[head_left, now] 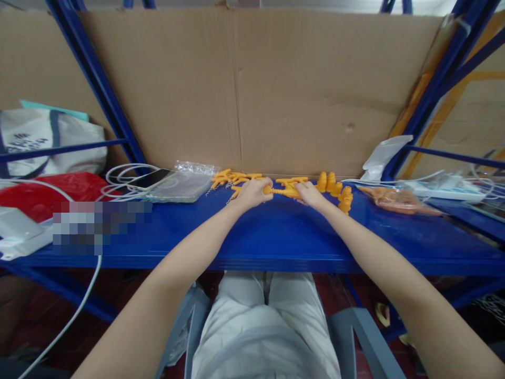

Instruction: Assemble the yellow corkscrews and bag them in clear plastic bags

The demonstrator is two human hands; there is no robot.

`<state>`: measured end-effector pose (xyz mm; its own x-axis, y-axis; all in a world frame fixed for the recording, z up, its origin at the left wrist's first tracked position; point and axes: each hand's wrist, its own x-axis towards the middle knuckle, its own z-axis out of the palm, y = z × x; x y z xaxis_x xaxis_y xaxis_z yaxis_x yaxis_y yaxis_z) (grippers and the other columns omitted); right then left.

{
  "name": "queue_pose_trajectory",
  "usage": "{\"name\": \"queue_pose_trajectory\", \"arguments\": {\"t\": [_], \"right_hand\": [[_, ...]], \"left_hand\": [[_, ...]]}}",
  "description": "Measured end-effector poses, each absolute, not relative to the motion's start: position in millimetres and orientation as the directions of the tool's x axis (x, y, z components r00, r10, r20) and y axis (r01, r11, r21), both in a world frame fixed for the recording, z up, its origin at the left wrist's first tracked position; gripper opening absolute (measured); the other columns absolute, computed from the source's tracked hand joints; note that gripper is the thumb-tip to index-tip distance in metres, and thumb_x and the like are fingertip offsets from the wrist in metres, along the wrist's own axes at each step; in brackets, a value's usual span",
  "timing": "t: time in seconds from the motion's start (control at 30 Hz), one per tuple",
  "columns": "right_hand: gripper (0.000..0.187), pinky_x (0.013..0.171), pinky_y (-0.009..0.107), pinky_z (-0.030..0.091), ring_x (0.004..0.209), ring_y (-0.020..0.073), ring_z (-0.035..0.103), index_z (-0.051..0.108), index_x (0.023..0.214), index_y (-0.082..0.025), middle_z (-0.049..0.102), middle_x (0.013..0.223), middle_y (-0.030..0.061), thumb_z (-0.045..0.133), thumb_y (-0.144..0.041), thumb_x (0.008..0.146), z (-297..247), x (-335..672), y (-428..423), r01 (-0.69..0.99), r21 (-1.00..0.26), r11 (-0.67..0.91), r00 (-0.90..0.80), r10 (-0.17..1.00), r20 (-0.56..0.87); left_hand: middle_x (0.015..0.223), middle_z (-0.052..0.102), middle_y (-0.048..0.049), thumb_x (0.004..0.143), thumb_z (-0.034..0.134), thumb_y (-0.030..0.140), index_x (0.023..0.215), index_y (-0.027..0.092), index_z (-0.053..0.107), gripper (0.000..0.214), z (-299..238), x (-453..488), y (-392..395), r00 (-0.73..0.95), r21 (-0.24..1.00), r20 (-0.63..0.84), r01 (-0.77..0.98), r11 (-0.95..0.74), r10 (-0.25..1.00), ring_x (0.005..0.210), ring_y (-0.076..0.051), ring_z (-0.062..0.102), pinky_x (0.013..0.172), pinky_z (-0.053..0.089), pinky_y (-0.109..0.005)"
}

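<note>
Between my hands stretches an orange plastic piece with a ridged, screw-like middle. My left hand is closed round its left end, where a rounded orange part shows at the fingers. The fingers of my right hand are closed on its right end. Behind and left of my left hand lies a pile of orange branching pieces with small metal chains. More orange pieces lie just beyond my hands. Right of my right hand, several orange ridged, cone-like pieces stand in a group.
A blue metal shelf serves as the work surface, with cardboard behind. To the left are a phone, a clear plastic case, cables and a red bag. A plastic bag of orange parts and a power strip lie right.
</note>
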<state>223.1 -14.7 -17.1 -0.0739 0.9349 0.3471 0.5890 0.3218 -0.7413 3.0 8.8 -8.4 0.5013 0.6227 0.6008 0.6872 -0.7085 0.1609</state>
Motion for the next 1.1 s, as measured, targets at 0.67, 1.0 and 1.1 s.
{"name": "queue_pose_trajectory", "arguments": {"t": [0.67, 1.0, 1.1], "right_hand": [[0.045, 0.064, 0.03, 0.045, 0.066, 0.0207, 0.064, 0.056, 0.055, -0.021, 0.061, 0.055, 0.0054, 0.038, -0.034, 0.094, -13.8, 224.9, -17.0, 0.805, -0.461, 0.372, -0.081, 0.84, 0.537], [0.065, 0.055, 0.026, 0.039, 0.056, 0.0162, 0.056, 0.052, 0.059, -0.022, 0.055, 0.051, 0.0029, 0.031, -0.072, 0.094, -16.9, 226.7, -18.2, 0.675, -0.557, 0.485, -0.123, 0.817, 0.563], [0.06, 0.059, 0.027, 0.04, 0.063, 0.0189, 0.061, 0.054, 0.061, -0.021, 0.059, 0.055, 0.0049, 0.035, -0.068, 0.095, -13.6, 230.1, -21.0, 0.783, -0.387, 0.487, -0.156, 0.756, 0.636]], "left_hand": [[0.076, 0.071, -0.0014, 0.069, 0.068, 0.023, 0.09, 0.019, 0.071, 0.021, -7.4, 5.8, 7.9, 0.49, 0.209, 0.55, 0.703, -0.68, 0.676, 0.071, -0.019, 0.064, 0.064, 0.042, -0.026], [0.076, 0.071, -0.0017, 0.068, 0.069, 0.023, 0.088, 0.019, 0.071, 0.02, -7.1, 7.1, 9.3, 0.453, 0.246, 0.551, 0.714, -0.655, 0.701, 0.072, -0.02, 0.065, 0.066, 0.043, -0.027], [0.072, 0.069, -0.0003, 0.068, 0.069, 0.023, 0.086, 0.018, 0.07, 0.018, -9.0, 7.9, 10.7, 0.456, 0.275, 0.56, 0.685, -0.674, 0.692, 0.07, -0.019, 0.064, 0.064, 0.043, -0.026]]}}
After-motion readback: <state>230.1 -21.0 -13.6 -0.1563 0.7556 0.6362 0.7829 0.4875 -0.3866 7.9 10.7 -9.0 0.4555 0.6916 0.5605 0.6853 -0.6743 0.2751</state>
